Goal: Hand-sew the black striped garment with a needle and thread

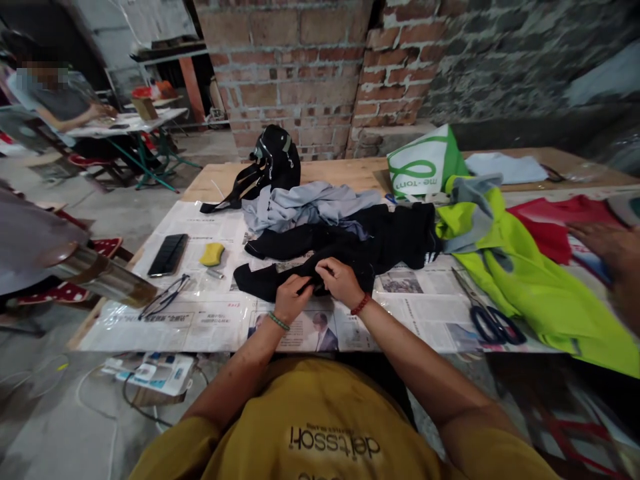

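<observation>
A black garment lies across the newspaper-covered table in front of me, two long narrow ends pointing left and small white stripes at its right end. My left hand is closed on the near narrow end, thumb and fingers pinching the cloth. Beside it, my right hand is closed in a pinch just above the same cloth. Whatever sits between its fingertips is too small to make out. Just behind the black garment lies a crumpled grey garment.
Leftward are a phone, yellow sponge, small snips and metal tumbler. Scissors and a lime-yellow garment lie right. A black bag stands behind. Another person's hand reaches in at far right.
</observation>
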Tool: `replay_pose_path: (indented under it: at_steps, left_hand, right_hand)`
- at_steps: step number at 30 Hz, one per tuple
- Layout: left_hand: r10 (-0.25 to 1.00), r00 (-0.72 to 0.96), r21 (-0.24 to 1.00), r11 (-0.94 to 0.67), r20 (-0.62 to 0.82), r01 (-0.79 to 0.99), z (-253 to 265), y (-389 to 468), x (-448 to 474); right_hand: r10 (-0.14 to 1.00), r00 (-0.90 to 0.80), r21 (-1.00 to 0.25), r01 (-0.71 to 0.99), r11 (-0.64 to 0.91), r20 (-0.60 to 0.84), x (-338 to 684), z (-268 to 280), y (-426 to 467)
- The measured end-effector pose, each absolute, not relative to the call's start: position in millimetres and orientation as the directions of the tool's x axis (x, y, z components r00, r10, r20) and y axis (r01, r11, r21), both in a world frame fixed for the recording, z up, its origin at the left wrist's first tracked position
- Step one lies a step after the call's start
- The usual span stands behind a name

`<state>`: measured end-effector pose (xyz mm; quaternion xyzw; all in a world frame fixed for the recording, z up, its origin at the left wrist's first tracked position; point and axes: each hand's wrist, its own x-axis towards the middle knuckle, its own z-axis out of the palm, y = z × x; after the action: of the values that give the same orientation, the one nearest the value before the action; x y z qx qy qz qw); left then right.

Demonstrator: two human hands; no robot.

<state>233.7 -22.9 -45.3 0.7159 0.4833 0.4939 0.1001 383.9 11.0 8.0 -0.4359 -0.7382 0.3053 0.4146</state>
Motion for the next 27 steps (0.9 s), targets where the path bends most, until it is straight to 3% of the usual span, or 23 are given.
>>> replay_pose_path:
  at_steps: [3,6,9,13,18,20,22,24,25,27]
  left_hand:
    - [0.793,0.074,0.627,-0.531,0.605,0.570,-44.2,-22.5,233.5]
    - [0.801,0.120,0.625,-0.542,0.586,0.563,-43.6,-21.9,233.0]
    - [0.806,0.143,0.617,-0.540,0.574,0.573,-44.0,-21.8,233.0]
    - [0.801,0.199,0.610,-0.568,0.565,0.552,-45.7,-21.6,233.6]
    - [0.825,0.170,0.656,-0.538,0.539,0.530,-45.2,-19.6,234.2]
    - [0.829,0.170,0.663,-0.534,0.533,0.525,-44.6,-19.4,234.3]
    - [0.836,0.169,0.667,-0.523,0.522,0.531,-44.3,-19.6,234.1]
    - [0.844,0.167,0.670,-0.510,0.509,0.539,-44.5,-19.8,233.8]
    - [0.848,0.166,0.671,-0.505,0.504,0.543,-44.7,-19.8,233.6]
    - [0.851,0.159,0.672,-0.498,0.501,0.548,-45.0,-19.6,233.4]
  right_hand:
    - [0.867,-0.324,-0.801,0.356,0.482,0.378,381.7,6.1,12.0]
    - [0.946,-0.261,-0.932,0.251,0.260,0.193,376.4,2.2,19.5]
    - [0.989,-0.147,-0.999,0.034,-0.004,-0.009,373.4,1.5,32.5]
    - [0.997,-0.065,-0.987,-0.155,-0.041,-0.032,379.2,11.6,46.0]
    - [0.887,-0.446,-0.963,-0.162,-0.214,-0.122,387.6,28.5,46.5]
    - [0.844,-0.519,-0.953,-0.166,-0.254,-0.135,387.8,33.0,46.9]
    - [0.876,-0.478,-0.976,-0.153,-0.158,-0.067,387.8,37.3,49.3]
    - [0.915,-0.389,-0.994,-0.061,0.092,0.108,389.5,42.9,53.3]
    - [0.903,-0.365,-0.968,0.026,0.251,0.225,391.3,46.5,55.7]
    - [0.804,-0.396,-0.798,0.233,0.555,0.443,396.4,54.8,61.6]
